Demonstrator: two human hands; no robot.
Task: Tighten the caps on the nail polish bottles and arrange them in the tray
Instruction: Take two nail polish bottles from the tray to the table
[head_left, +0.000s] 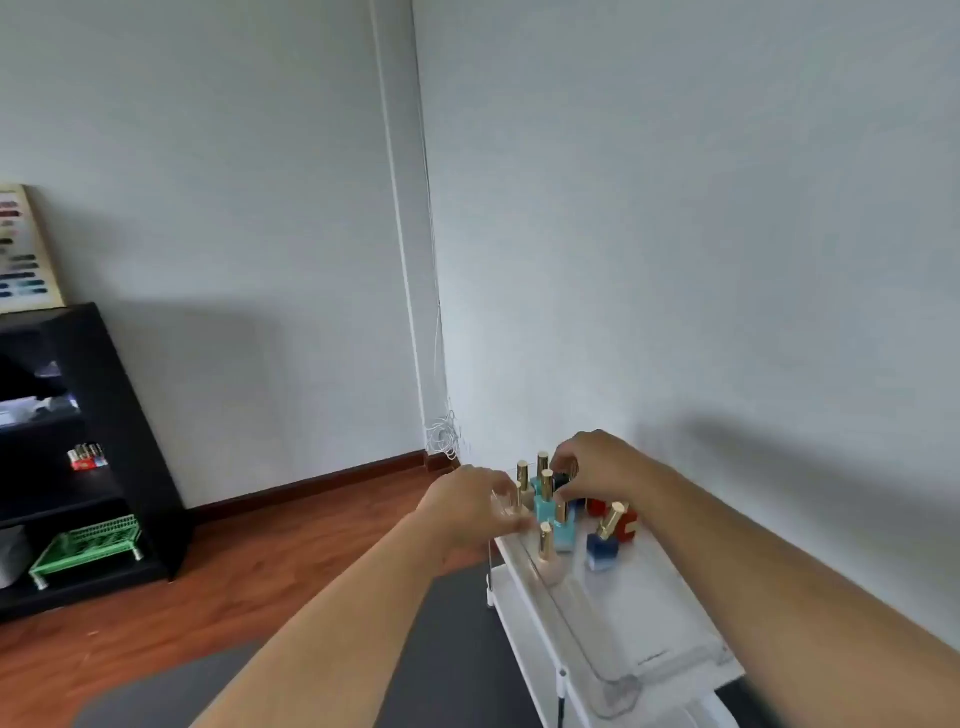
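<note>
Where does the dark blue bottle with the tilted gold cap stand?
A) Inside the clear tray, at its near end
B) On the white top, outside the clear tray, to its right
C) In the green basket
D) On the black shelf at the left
B: the dark blue bottle stands on the white top, right of the clear tray's wall, near the red bottles.

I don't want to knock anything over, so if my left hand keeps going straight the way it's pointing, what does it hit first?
Most likely the pale gold-capped bottle right at the left hand fingertips, apparently already touching it. The turquoise bottle stands just beyond; depth there is hard to judge.
</note>
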